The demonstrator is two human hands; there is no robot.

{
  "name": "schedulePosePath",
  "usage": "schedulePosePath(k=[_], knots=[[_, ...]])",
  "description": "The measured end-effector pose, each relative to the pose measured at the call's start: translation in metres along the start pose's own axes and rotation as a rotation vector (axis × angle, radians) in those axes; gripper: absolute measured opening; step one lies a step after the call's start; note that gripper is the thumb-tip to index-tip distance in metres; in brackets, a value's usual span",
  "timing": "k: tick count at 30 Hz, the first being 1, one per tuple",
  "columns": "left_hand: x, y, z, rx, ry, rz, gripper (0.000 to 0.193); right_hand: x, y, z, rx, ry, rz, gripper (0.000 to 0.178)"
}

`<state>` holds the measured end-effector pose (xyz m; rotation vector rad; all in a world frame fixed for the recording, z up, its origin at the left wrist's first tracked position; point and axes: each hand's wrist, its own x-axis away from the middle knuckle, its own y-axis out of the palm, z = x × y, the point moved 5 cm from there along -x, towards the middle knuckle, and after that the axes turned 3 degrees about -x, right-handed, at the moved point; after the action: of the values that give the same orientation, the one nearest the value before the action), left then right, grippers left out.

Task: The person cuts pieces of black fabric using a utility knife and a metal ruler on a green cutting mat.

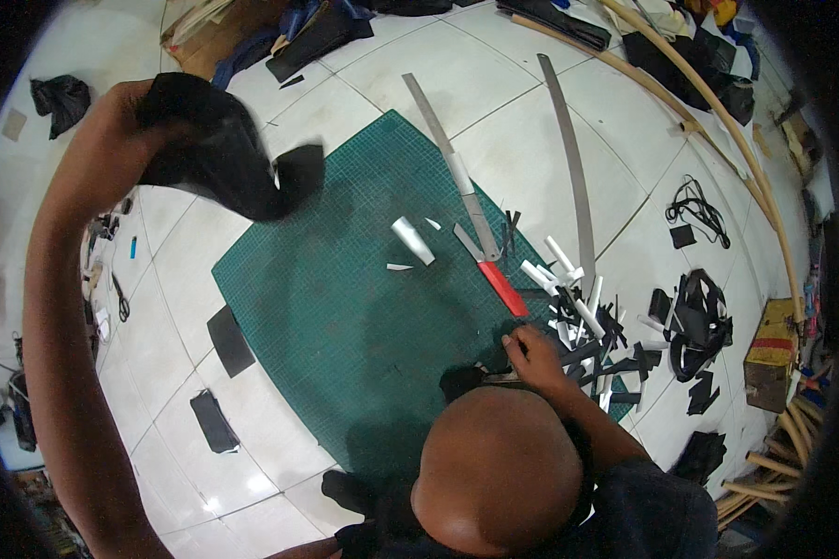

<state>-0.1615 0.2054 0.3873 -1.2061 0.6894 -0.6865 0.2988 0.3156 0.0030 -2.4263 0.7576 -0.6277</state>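
My left hand (129,130), raised at the far left, grips a piece of black fabric (200,140). The fabric hangs out to the right, blurred by motion, over the corner of a green cutting mat (317,279). My right hand (534,357) is low on the mat's right side, fingers curled; what they close on is hidden. Just beyond it lies a red-handled knife (503,287), apart from the hand. A steel ruler (429,112) runs away from the knife. A white tube-like piece (412,241) lies mid-mat. Black and white offcuts (578,303) are heaped right of my right hand.
A second steel ruler (569,158) lies on the tiled floor to the right. Bent canes (708,84), a black cable (699,210), a black bag (699,321) and a cardboard box (770,359) line the right. Scissors (120,296) lie left. A rounded bare body part hides the lower middle.
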Motion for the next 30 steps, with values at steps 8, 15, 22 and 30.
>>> schedulePosePath(k=[8,15,22,30], knots=[[0.014,-0.027,-0.019,0.164,-0.101,0.008,0.029,-0.012,-0.002,0.007,0.336,-0.043,0.015,0.031],[0.023,-0.027,-0.019,-0.053,-0.04,-0.026,0.024,-0.009,0.006,0.013,0.466,0.009,-0.087,0.039],[0.029,-0.033,-0.033,-0.091,-0.03,-0.133,0.026,-0.017,0.002,-0.002,0.551,-0.012,-0.142,0.052],[0.05,-0.025,-0.002,-0.311,-0.009,-0.098,0.027,-0.073,-0.02,-0.141,-0.008,-0.186,-0.302,0.075]])
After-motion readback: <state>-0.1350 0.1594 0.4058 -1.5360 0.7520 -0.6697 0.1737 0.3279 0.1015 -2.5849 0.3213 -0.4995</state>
